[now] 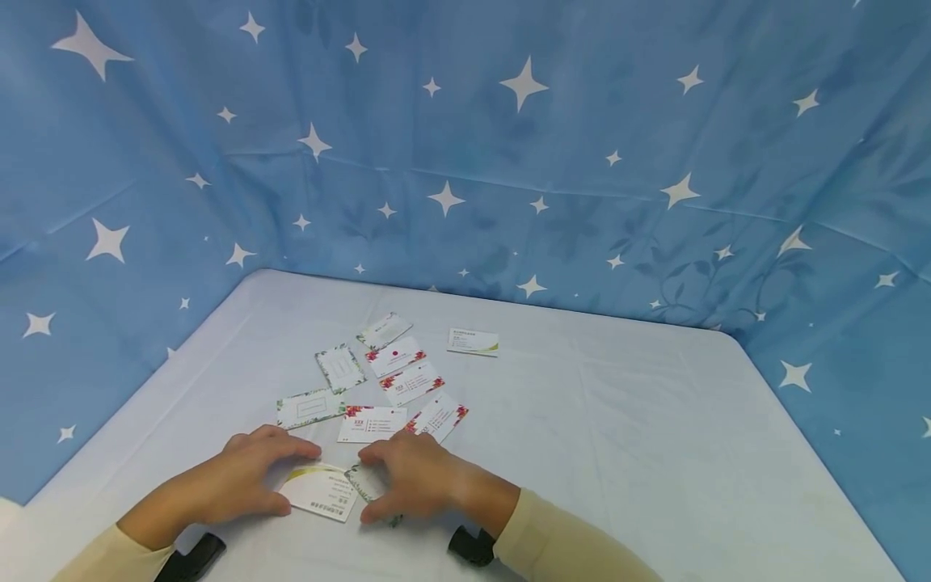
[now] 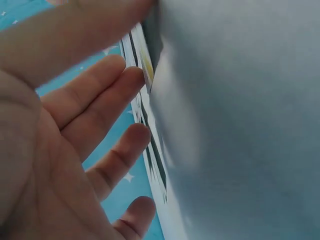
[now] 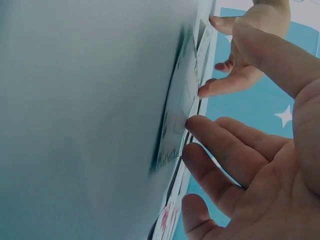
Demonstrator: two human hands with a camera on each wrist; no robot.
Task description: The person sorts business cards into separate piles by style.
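- L hand [image 1: 243, 477]: fingers apart, slightly bent, w/ a gap btwn thumb and forefinger. Not clamped on anything afaict.
- The yellow-curve card [image 1: 320, 491] lies on the table in front of that gap, near the table's front edge, thumb by its lower L corner and forefinger by its top edge. Print looks upside down from the head cam.
- R hand [image 1: 418, 475]: fingers also apart, thumb and forefinger spread either side of a leaf-border card [image 1: 368, 482], which is partly hidden under the hand. R wrist cam has a fingertip right at the card's edge; can't tell how firm any contact is.
- Those 2 cards meet btwn the hands. Can't tell if they overlap or just touch.
- Just beyond the hands, 4 red-flower cards [image 1: 372, 424], the nearest R one partly behind the R hand.
- 3 more green-leaf cards [image 1: 339, 368] sit along the L and far side of that bunch, all at diff angles.
- One lone card [image 1: 473, 342] w/ a yellow-green corner is off to the R at the back, apart from the rest.
- Bg stuff: white table [image 1: 618, 436], blue star curtain [image 1: 465, 145] behind it, pale yellow sleeves [image 1: 567, 541], black wrist gear [image 1: 473, 546] on both arms.
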